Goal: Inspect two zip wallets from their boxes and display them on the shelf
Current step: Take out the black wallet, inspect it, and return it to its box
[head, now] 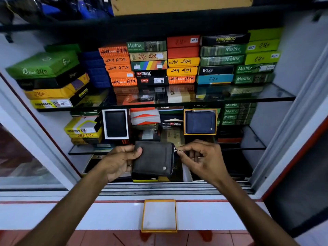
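Observation:
A black zip wallet (153,158) with a small round metal stud is held in front of the cabinet by my left hand (119,161), thumb on its face. My right hand (200,157) pinches the metal zip pull (177,150) at the wallet's upper right corner. A blue zip wallet (200,122) stands upright in an orange-rimmed box on the lower glass shelf (248,148). An open, empty orange-rimmed box (159,216) lies on the white ledge below my hands.
Stacks of coloured wallet boxes (182,61) fill the upper glass shelf. A black wallet in a white-framed box (115,123) stands left on the lower shelf. Sliding-door rails (177,188) run along the cabinet's front edge. Red floor tiles lie below the ledge.

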A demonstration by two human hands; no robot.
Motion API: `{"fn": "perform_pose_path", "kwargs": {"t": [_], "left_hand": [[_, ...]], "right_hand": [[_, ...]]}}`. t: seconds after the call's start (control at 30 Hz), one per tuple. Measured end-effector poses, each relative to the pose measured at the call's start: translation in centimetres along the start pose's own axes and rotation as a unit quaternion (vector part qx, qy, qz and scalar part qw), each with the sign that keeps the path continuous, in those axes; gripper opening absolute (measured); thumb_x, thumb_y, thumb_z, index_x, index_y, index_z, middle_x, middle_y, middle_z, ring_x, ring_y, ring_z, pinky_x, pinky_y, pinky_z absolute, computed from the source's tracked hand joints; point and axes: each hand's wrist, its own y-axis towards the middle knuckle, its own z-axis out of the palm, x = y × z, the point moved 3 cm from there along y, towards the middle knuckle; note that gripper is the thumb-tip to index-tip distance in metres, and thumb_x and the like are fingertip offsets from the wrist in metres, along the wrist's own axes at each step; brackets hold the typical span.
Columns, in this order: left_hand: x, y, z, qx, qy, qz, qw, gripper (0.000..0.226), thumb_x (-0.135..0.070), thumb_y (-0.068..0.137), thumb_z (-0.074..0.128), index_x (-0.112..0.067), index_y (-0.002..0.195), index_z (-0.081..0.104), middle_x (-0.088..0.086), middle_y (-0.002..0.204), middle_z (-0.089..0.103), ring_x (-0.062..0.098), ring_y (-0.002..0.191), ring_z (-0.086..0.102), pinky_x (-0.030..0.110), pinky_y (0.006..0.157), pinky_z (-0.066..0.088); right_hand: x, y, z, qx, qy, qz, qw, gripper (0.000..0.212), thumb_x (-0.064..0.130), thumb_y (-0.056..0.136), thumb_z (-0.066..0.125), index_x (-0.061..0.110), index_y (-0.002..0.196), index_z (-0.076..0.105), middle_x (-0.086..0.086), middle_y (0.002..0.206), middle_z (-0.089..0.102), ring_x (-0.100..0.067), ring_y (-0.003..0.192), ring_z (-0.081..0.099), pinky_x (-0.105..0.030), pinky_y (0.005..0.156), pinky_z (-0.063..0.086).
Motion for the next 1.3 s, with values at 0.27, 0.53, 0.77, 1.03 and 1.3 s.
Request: {"fn": "perform_pose_path", "kwargs": {"t": [0.27,0.53,0.77,1.03,1.3], "left_hand": [[1.1,0.9,4.5,-0.023,-0.323,-0.036,0.945,0.023,-0.018,0.094,0.055,0.000,0.105,0.059,0.019,0.081,0.079,0.029,0.069,0.077,0.046,0.051,0.062],[0.8,1.2,7.6,-0.021,-0.433,-0.040,0.900,0.039,-0.026,0.097,0.051,0.010,0.111,0.058,0.027,0.079,0.076,0.039,0.063,0.075,0.042,0.049,0.062],[1.8,0.8,6.7,-0.048,-0.410,-0.025,0.910,0.029,-0.024,0.093,0.056,0.002,0.108,0.058,0.021,0.081,0.078,0.033,0.072,0.077,0.047,0.050,0.061],[1.8,-0.3,2.6,-0.003,-0.218,0.029,0.975,0.039,-0.020,0.080,0.063,-0.008,0.118,0.065,0.010,0.111,0.076,0.022,0.091,0.076,0.038,0.063,0.063],[-0.3,-1.9,3.2,0.182,-0.002,-0.010,0.983,0.043,-0.018,0.085,0.067,0.000,0.124,0.064,0.019,0.121,0.070,0.023,0.104,0.071,0.031,0.084,0.060]], "right_hand": [[2.9,-1.6,3.4,-0.125,0.013,0.041,0.991,0.004,0.015,0.072,0.081,0.015,0.075,0.079,0.018,0.065,0.061,-0.001,0.053,0.053,-0.010,0.056,0.043],[3.2,-1.8,4.9,-0.097,-0.045,0.027,0.994,0.007,0.029,0.076,0.075,0.025,0.083,0.077,0.008,0.074,0.073,0.004,0.061,0.057,-0.020,0.061,0.053],[2.9,-0.7,2.9,-0.049,-0.118,0.018,0.992,0.013,0.029,0.093,0.065,0.024,0.102,0.073,0.009,0.096,0.071,0.002,0.083,0.056,-0.012,0.073,0.046],[2.3,0.5,0.6,-0.025,-0.168,0.039,0.985,0.009,0.036,0.096,0.057,0.035,0.098,0.066,0.021,0.097,0.066,-0.003,0.091,0.055,-0.024,0.069,0.048],[1.0,4.2,2.2,0.197,-0.028,0.010,0.980,0.009,0.033,0.090,0.066,0.037,0.098,0.069,0.025,0.085,0.068,-0.006,0.090,0.055,-0.023,0.076,0.044]]}}
